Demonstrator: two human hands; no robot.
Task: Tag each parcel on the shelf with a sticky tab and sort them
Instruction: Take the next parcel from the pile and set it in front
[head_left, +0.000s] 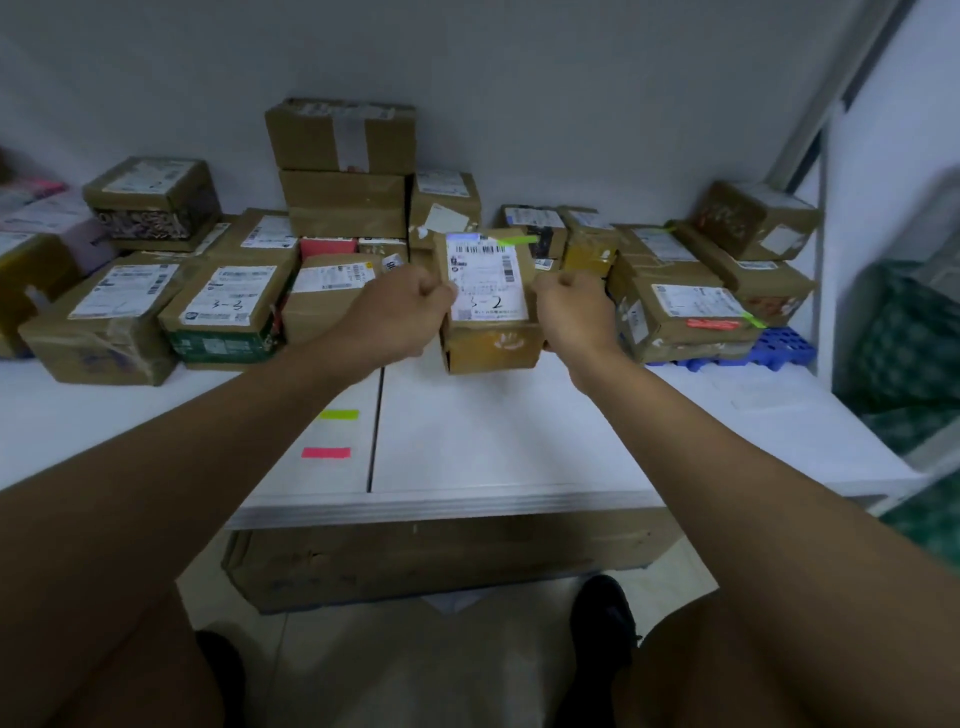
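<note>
A small brown parcel with a white label marked "3-2" is held above the white shelf, tilted toward me. A green sticky tab sticks out at its top right corner. My left hand grips its left side and my right hand grips its right side. Near the shelf's front lie a green sticky tab and a pink sticky tab. Several parcels fill the back of the shelf. One at the right carries a green tab on its corner.
A tall stack of boxes stands against the wall behind the held parcel. A blue plastic pallet lies under the right-hand parcels. A metal frame post borders the shelf's right end. A large flat carton sits under the shelf.
</note>
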